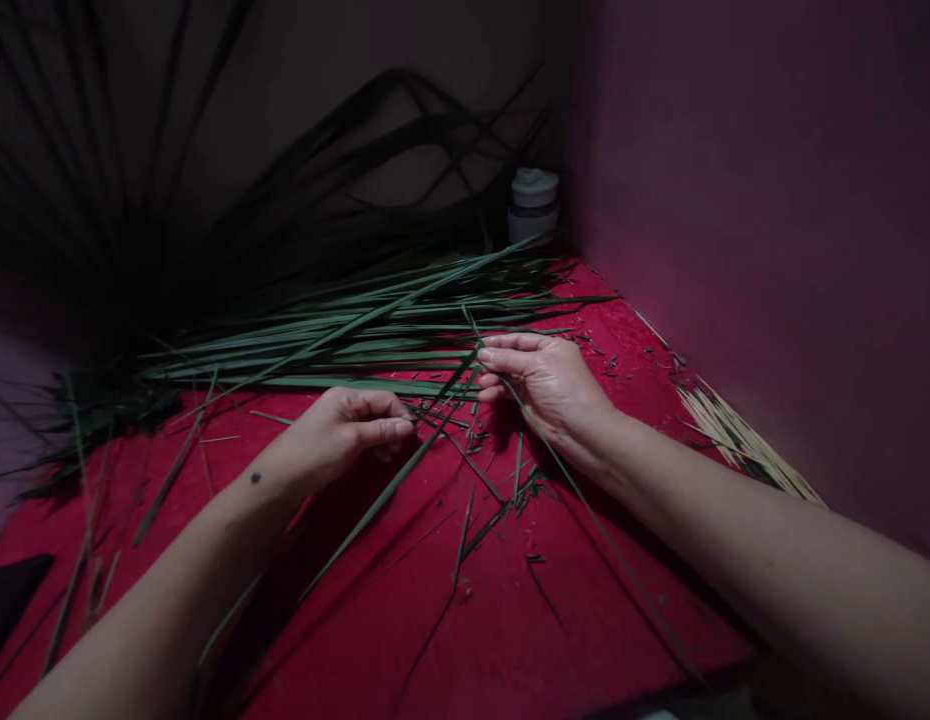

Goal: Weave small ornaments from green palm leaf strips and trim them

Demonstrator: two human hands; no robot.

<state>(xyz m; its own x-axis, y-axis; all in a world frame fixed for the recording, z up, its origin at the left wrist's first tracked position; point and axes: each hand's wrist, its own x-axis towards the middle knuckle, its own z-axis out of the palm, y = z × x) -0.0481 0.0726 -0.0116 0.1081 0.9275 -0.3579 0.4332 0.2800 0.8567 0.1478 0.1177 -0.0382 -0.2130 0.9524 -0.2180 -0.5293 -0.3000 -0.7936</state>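
Note:
Over the middle of the red surface, my right hand (544, 385) pinches a long green leaf strip (405, 470) between thumb and forefinger. From that pinch the strip slopes down to the left, and a thinner strand (585, 500) trails down to the right under my forearm. My left hand (360, 425) is closed a little lower and to the left, with thumb and forefinger pressed together. A thin end of leaf seems to be at its fingertips, but its exact hold is hard to make out. Behind both hands lies a pile of long green leaves (345, 340).
Leaf scraps (525, 490) litter the red surface (495, 620). A bundle of pale thin sticks (742, 440) lies along the purple wall (765, 200) at the right. At the back stands a white lidded container (534, 200), beside tall dark fronds (360, 110).

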